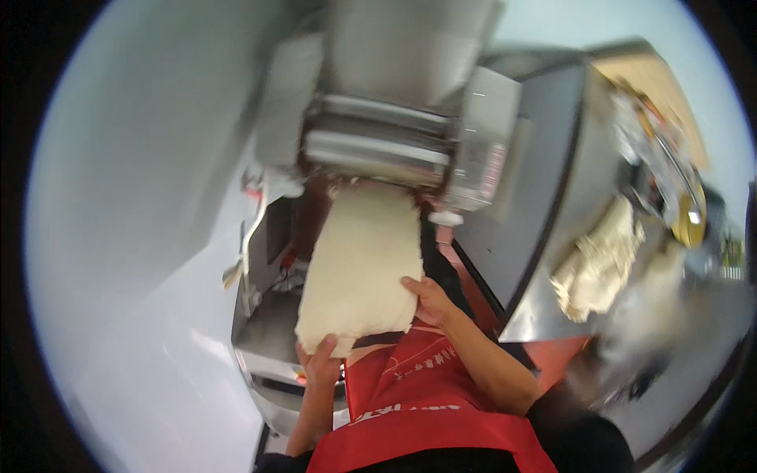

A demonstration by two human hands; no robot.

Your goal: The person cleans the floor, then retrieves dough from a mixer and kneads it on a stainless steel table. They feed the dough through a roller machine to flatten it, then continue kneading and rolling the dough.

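A wide, pale sheet of dough hangs down in front of the metal rollers of a dough sheeter. Its far end lies just below the rollers; whether it is still between them I cannot tell. My left hand grips the near left corner, thumb on top and fingers underneath. At the right edge my right hand pinches the sheet, its thumb on the upper face and its other fingers mostly hidden.
On the right stands a steel table bearing a crumpled piece of dough and a clutter of bags and tools. A white wall runs close along the left. A rounded metal machine part sits low beside my left hand.
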